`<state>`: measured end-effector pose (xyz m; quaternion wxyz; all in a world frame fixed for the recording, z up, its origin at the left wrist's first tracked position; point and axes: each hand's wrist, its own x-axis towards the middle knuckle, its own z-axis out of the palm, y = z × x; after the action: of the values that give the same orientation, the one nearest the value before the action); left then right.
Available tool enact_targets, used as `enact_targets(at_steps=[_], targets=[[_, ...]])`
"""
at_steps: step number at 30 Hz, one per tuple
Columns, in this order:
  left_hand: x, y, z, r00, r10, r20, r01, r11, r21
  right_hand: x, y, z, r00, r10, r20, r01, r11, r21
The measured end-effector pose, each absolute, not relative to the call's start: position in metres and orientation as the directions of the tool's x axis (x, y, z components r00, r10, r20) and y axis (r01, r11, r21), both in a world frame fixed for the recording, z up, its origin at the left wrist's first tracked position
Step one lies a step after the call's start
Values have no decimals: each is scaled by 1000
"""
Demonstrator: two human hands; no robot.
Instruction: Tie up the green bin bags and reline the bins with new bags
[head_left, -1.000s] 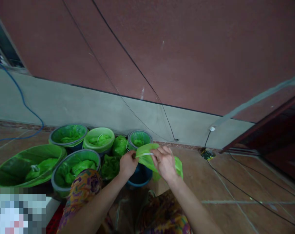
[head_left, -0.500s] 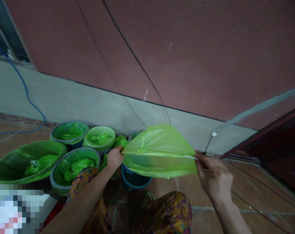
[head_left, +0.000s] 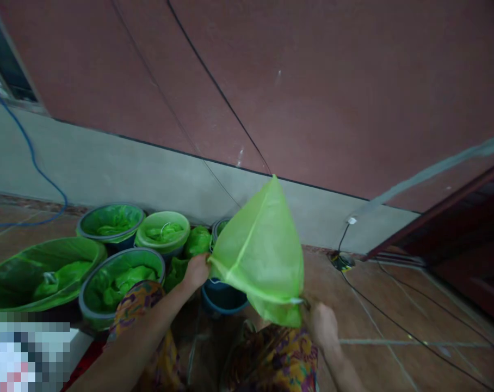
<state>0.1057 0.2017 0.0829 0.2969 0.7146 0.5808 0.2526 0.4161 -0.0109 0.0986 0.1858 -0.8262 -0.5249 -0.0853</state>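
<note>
A thin, light green plastic bag (head_left: 267, 239) is stretched between my two hands, its pointed end billowing up toward the wall. My left hand (head_left: 197, 270) is closed on its left corner. At the lower right corner, beside a whitish strip on the rim, my right hand (head_left: 323, 322) pinches the bag's edge; motion blurs these fingers slightly. Below and partly behind the bag stands a dark blue bucket (head_left: 222, 304). To its left, a grey-rimmed bucket (head_left: 84, 296) lined in green holds a bunched green bag (head_left: 130, 280).
More green-lined buckets stand left, including a wide one (head_left: 6, 272), a light green-rimmed one (head_left: 181, 239) and a grey-rimmed one (head_left: 84, 218). A blue hose (head_left: 35, 158) hangs at far left. Black cable (head_left: 377, 302) crosses the tiled floor on the right. The wall (head_left: 332, 109) rises ahead.
My right hand has moved down and left, closer to my left hand. The bag has swung from a wide, flat stretch to a raised point. The view has shifted slightly.
</note>
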Motion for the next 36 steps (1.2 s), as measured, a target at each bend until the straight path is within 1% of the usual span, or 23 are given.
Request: enact_targets(at_steps=[1, 2, 4, 5, 6, 7, 9, 10, 12, 13, 15, 17, 19, 21, 24, 26, 29, 31, 33, 36], targets=[[105, 201, 78, 236, 972, -16, 710, -161, 686, 419, -13, 85, 463, 856, 231, 883, -423, -203], [104, 201, 74, 245, 969, -18, 724, -171, 668, 422, -16, 75, 524, 830, 189, 850, -498, -173], [103, 201, 73, 201, 979, 16, 741, -163, 651, 424, -23, 65, 609, 782, 133, 793, -598, -116], [103, 201, 76, 206, 978, 40, 741, -182, 646, 422, -25, 65, 616, 774, 148, 788, -609, -93], [105, 201, 81, 213, 975, 59, 739, -201, 643, 416, -25, 67, 599, 778, 192, 799, -597, -72], [107, 200, 87, 227, 971, 73, 736, -220, 640, 408, -24, 71, 559, 787, 261, 822, -567, -53], [116, 196, 99, 259, 963, 81, 736, -251, 629, 381, -16, 83, 424, 796, 433, 886, -463, -17], [121, 192, 104, 270, 960, 79, 742, -259, 618, 365, -9, 89, 354, 796, 491, 915, -403, -7], [130, 184, 110, 295, 952, 80, 760, -284, 585, 333, 8, 103, 214, 813, 542, 971, -238, -27], [134, 180, 112, 316, 945, 85, 764, -307, 568, 319, 18, 112, 172, 811, 560, 983, -178, -44], [141, 172, 113, 375, 922, 99, 759, -366, 538, 298, 39, 134, 166, 785, 597, 985, -162, -61], [146, 165, 115, 425, 900, 97, 757, -412, 508, 289, 57, 159, 170, 779, 603, 982, -182, -42], [150, 161, 116, 439, 895, 79, 773, -421, 475, 289, 72, 184, 146, 810, 568, 978, -205, 42], [153, 159, 119, 442, 894, 71, 784, -424, 454, 294, 82, 202, 86, 867, 490, 966, -192, 171], [157, 158, 123, 461, 884, 79, 777, -445, 445, 305, 93, 215, -29, 955, 294, 933, -79, 351], [160, 158, 124, 470, 878, 92, 770, -459, 443, 313, 99, 216, -68, 986, 152, 910, -2, 414], [165, 158, 124, 473, 875, 105, 761, -465, 452, 324, 107, 217, -86, 996, -13, 892, 83, 444], [167, 157, 122, 473, 874, 108, 755, -466, 462, 330, 110, 217, -98, 992, -82, 889, 125, 442], [169, 157, 120, 463, 879, 112, 758, -459, 464, 334, 110, 219, -74, 993, -95, 890, 109, 443], [172, 159, 118, 436, 891, 126, 772, -443, 456, 334, 102, 226, 7, 998, -58, 891, 20, 453]])
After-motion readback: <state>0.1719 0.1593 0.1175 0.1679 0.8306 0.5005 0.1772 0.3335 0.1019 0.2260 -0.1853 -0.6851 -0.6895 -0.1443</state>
